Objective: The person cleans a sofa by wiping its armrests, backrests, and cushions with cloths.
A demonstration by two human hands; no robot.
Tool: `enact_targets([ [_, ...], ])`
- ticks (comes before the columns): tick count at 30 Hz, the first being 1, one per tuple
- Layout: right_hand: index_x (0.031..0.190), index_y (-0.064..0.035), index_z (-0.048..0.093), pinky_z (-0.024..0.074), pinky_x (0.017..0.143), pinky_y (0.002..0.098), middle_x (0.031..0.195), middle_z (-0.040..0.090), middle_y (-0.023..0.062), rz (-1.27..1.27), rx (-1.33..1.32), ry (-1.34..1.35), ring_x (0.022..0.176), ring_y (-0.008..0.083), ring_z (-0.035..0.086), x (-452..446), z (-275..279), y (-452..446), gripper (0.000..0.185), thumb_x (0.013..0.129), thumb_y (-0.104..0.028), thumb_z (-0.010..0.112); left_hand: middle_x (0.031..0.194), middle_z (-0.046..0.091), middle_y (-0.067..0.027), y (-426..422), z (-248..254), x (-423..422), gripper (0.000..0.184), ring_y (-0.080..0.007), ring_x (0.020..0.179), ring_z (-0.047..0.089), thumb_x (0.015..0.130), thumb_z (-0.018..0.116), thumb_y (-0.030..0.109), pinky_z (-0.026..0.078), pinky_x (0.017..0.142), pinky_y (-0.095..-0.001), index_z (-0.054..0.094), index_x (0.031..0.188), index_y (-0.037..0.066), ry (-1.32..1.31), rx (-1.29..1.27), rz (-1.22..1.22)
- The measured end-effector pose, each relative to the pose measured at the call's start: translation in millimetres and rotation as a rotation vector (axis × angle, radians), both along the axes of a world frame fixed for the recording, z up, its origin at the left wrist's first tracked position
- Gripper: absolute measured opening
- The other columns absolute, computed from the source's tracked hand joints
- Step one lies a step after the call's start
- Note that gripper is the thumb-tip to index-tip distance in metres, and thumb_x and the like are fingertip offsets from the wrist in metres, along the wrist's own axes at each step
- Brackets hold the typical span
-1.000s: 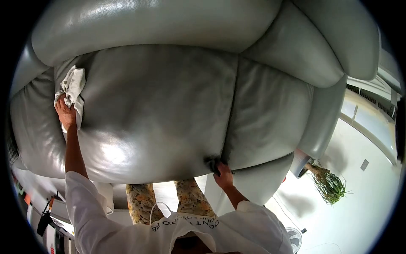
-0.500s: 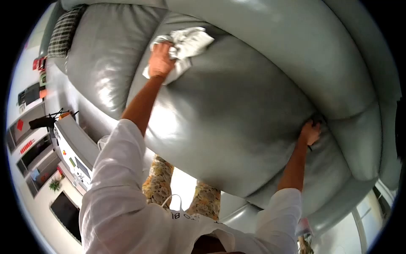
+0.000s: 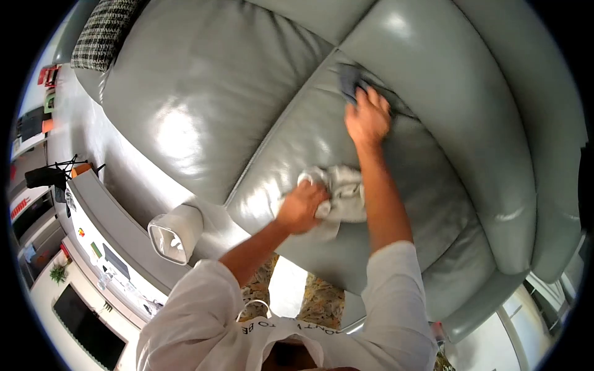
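Observation:
In the head view, my left hand (image 3: 302,208) is closed on a bunched white cloth (image 3: 348,193), which lies against the front part of the grey leather sofa seat (image 3: 427,185). Farther back, my right hand (image 3: 369,117) grips a dark grey cloth (image 3: 350,81) near the crease where the seat meets the backrest (image 3: 433,68). My right forearm passes beside the white cloth and hides its right end. Part of the dark cloth is covered by my fingers.
A second seat cushion (image 3: 198,80) is at the left, with a checked pillow (image 3: 105,34) beyond it. On the floor stands a white waste bin (image 3: 176,234) near a long white cabinet (image 3: 117,229). The sofa's armrest (image 3: 476,309) is at lower right.
My left hand has drawn the white cloth back towards me and to the right. My right hand has moved up and left along the backrest crease, and the dark cloth now shows clearly.

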State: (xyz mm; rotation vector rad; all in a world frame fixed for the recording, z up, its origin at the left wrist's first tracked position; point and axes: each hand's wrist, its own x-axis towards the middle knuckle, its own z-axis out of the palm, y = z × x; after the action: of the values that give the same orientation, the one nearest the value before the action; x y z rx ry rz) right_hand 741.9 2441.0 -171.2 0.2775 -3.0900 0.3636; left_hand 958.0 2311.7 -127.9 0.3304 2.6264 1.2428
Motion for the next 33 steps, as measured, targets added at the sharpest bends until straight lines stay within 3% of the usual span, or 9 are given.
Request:
enact_targets([
  [4,0.106,-0.0154,0.063,0.0421,0.084,0.0492,0.118,0.056,0.0028,0.082,0.087,0.117,0.113,0.026,0.047,-57.2,-45.9,-99.0,0.031,0.078,-0.027,0.058,0.112,0.056,-0.0108,-76.5,12.3,99.6,0.048,-0.035,0.103,0.051,0.055,0.071,0.01,0.043,0.092,-0.0435,0.06,0.102,0.009,-0.307,0.139,0.017],
  [8,0.106,-0.0162,0.063,0.0377,0.084,0.051,0.12,0.054,0.0008,-0.014,0.189,-0.071,0.115,0.0259,0.045,-41.4,-40.0,-122.4,0.033,0.079,-0.034,0.056,0.103,0.06,-0.0158,-160.1,20.0,185.0,0.042,-0.036,0.1,0.055,0.059,0.066,-0.002,0.043,0.093,-0.0417,0.059,0.099,0.006,-0.524,0.194,0.447],
  [11,0.108,-0.0159,0.062,0.0369,0.085,0.0522,0.118,0.054,0.0015,0.193,0.278,-0.085,0.115,0.0272,0.044,31.1,-21.6,-128.8,0.036,0.078,-0.034,0.058,0.116,0.053,-0.0092,-206.2,13.4,239.3,0.047,-0.0234,0.105,0.053,0.067,0.076,0.003,0.043,0.092,-0.0333,0.052,0.107,0.003,-0.682,0.185,0.863],
  [14,0.107,-0.015,0.062,0.036,0.084,0.0542,0.116,0.054,0.0041,0.383,0.223,-0.195,0.115,0.0264,0.043,146.9,-26.0,-160.5,0.033,0.079,-0.031,0.052,0.102,0.058,-0.0088,-234.6,-3.9,282.6,0.044,-0.0181,0.093,0.054,0.073,0.065,-0.004,0.043,0.084,-0.0283,0.05,0.114,-0.004,-0.675,0.21,1.186],
  [16,0.091,-0.012,0.064,0.0359,0.077,0.0495,0.104,0.055,0.0053,0.542,0.142,-0.118,0.109,0.0248,0.047,227.7,-35.1,-186.4,0.025,0.073,-0.026,0.054,0.095,0.062,-0.0103,-236.7,5.7,274.9,0.034,-0.0185,0.089,0.056,0.077,0.058,-0.002,0.044,0.082,-0.0283,0.054,0.111,-0.005,-0.696,0.251,1.309],
  [19,0.077,-0.0141,0.067,0.0352,0.077,0.0424,0.091,0.055,0.0008,0.718,-0.1,-0.258,0.102,0.0206,0.047,269.0,-2.8,-200.5,0.015,0.072,-0.022,0.055,0.103,0.064,-0.013,-221.7,26.1,243.2,0.03,-0.0196,0.093,0.057,0.08,0.057,0.004,0.044,0.084,-0.0306,0.058,0.108,-0.007,-0.574,0.185,1.314],
  [24,0.088,-0.015,0.064,0.0355,0.079,0.0434,0.099,0.055,0.0008,0.889,-0.211,-0.215,0.111,0.0202,0.045,237.2,-13.0,-170.9,0.019,0.076,-0.027,0.055,0.096,0.064,-0.0155,-206.9,32.9,231.0,0.037,-0.0232,0.086,0.057,0.078,0.061,0.01,0.045,0.08,-0.0316,0.053,0.109,-0.009,-0.567,-0.018,0.988],
  [28,0.103,-0.0158,0.062,0.0365,0.078,0.0471,0.116,0.055,0.0023,0.449,-0.125,0.067,0.119,0.0213,0.044,139.1,0.0,-88.2,0.027,0.077,-0.02,0.056,0.09,0.066,-0.0136,-177.3,23.9,228.6,0.03,-0.0241,0.075,0.058,0.079,0.058,0.011,0.046,0.071,-0.0341,0.058,0.104,-0.005,-0.566,0.094,1.055],
  [33,0.107,-0.0184,0.061,0.0364,0.081,0.0534,0.117,0.053,0.0,-0.123,0.065,0.033,0.121,0.0209,0.04,79.2,18.5,107.5,0.032,0.076,-0.022,0.055,0.094,0.066,-0.0187,-150.8,-1.7,220.1,0.031,-0.0303,0.076,0.06,0.08,0.058,0.015,0.046,0.07,-0.0375,0.058,0.104,-0.005,-0.555,-0.198,0.744],
])
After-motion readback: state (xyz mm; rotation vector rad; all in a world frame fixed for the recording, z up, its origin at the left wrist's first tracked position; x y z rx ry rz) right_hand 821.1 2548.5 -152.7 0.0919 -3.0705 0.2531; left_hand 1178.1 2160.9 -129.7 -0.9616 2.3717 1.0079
